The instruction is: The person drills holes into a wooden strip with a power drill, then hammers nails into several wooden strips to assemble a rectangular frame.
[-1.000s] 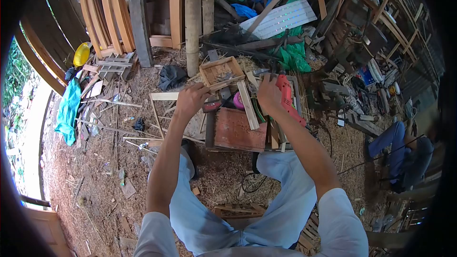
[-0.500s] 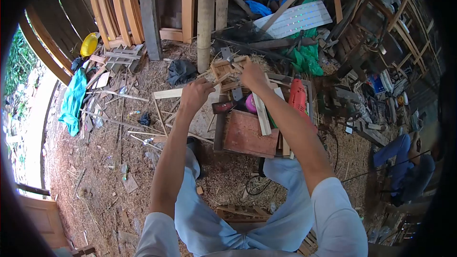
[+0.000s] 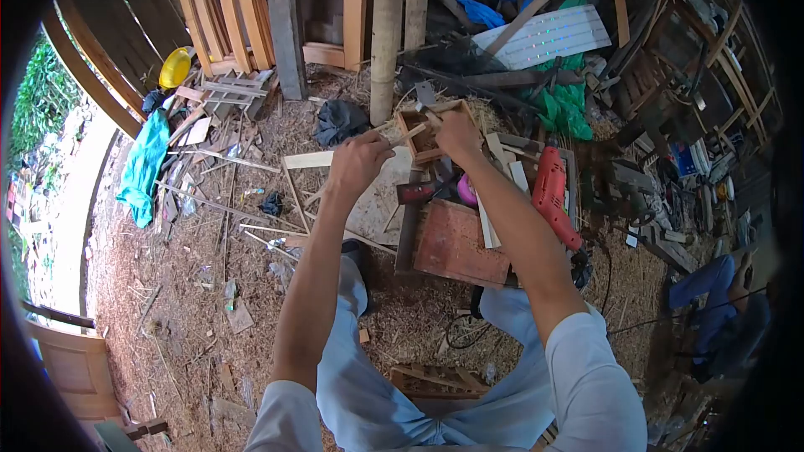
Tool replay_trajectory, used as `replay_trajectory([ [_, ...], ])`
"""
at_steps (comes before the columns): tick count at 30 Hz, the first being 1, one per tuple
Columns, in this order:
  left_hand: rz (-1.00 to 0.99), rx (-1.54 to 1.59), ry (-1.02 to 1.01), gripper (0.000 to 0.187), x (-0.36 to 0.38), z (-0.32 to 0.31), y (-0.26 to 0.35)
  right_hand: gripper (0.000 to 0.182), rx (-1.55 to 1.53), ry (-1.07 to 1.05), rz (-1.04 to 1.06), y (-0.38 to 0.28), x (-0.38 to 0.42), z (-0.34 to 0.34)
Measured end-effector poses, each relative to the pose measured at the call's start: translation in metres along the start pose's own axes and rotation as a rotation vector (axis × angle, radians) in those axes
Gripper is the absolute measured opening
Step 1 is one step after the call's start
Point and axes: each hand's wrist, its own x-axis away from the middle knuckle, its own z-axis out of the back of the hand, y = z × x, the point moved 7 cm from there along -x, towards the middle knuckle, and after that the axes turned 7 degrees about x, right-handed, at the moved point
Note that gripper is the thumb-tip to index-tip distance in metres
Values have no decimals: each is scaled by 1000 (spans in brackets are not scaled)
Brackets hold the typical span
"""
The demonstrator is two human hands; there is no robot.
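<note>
My left hand (image 3: 360, 166) is closed on one end of a thin wooden strip (image 3: 408, 136), which slants up toward my other hand. My right hand (image 3: 458, 136) is also closed, its fingers at the strip's upper end beside a small open wooden box (image 3: 428, 154). Part of that box is hidden behind the strip and my fingers. Just below my right hand are a dark tool with a red part (image 3: 413, 193) and a round pink object (image 3: 467, 191). A reddish wooden board (image 3: 461, 241) lies nearer to me.
A red power drill (image 3: 550, 182) lies to the right of my right forearm. A bamboo post (image 3: 387, 42) rises beyond my hands, with a black plastic bag (image 3: 339, 122) beside it. Shavings and scraps cover the floor. Another person's leg (image 3: 699, 289) shows at far right.
The view has shifted, so the surroundings sit farther right. Both hands remain closed at the strip, and the small box beside my right hand shows more plainly.
</note>
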Motion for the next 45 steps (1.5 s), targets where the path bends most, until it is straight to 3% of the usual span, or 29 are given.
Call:
replay_trajectory([
  [2,-77,-58,131,12,-4,23,7,23,-48,69,45,-1,1,6],
  [5,-86,-109,289,8,-3,62,20,26,-123,210,-48,16,6,46],
  [7,-139,-163,336,8,-14,93,50,33,-434,-8,3,20,13,62],
  [8,-200,-185,388,8,-20,111,68,29,-728,-34,25,22,19,71],
  [9,-263,-209,444,9,-27,131,89,29,-731,-12,42,15,36,96],
  [11,-306,-227,518,9,-48,167,128,19,-1161,-139,123,-12,88,160],
  [16,-190,-5,889,14,-78,233,202,19,-1239,-14,245,-55,155,269],
  [19,-177,171,1006,16,-82,228,209,19,-1209,114,286,-69,167,301],
  [21,-86,234,991,18,-74,205,211,17,-934,319,300,-72,166,311],
  [23,39,331,1033,26,-66,172,192,18,-908,343,289,-70,167,303],
  [25,97,402,994,25,-48,145,186,22,-680,406,290,-72,170,294],
  [29,200,553,925,23,-7,101,163,24,-793,361,252,-72,165,256],
  [34,203,629,1005,14,21,71,129,25,-838,313,270,-89,155,220],
  [37,244,628,968,12,29,73,131,23,-893,132,269,-103,144,192],
  [39,266,673,948,10,32,73,128,23,-1131,-51,308,-113,145,178],
  [43,181,628,960,10,36,80,130,19,-1278,-286,294,-118,157,181],
  [45,233,598,923,9,37,81,132,19,-1289,-296,306,-120,162,183],
])
